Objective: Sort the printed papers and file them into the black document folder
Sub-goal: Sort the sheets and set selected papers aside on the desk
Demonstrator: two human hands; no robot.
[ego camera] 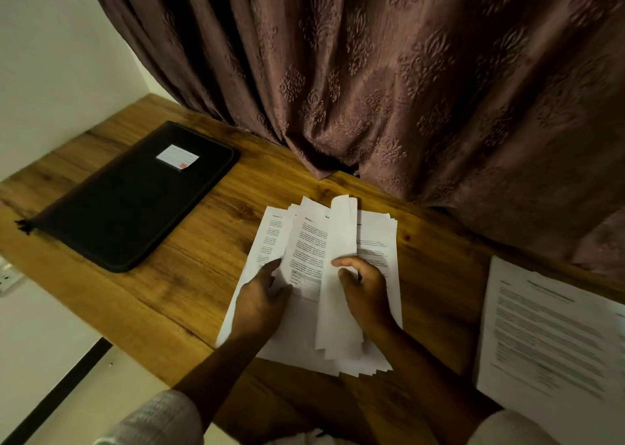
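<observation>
A loose stack of printed white papers [375, 241] lies fanned out on the wooden desk [189, 262] in front of me. My right hand [365, 292] grips several sheets by their edge and lifts them, so they curl upward. My left hand [262, 295] holds the sheet beneath, fingers and thumb around its left edge. The black document folder [128, 201] lies closed and zipped at the far left of the desk, with a white label on its cover. A second pile of printed papers [548, 339] rests at the right edge of the desk.
A brown patterned curtain [406, 89] hangs down to the desk's far edge. A pale wall [50, 55] bounds the left side. A white socket [6, 275] sits below the desk's left edge.
</observation>
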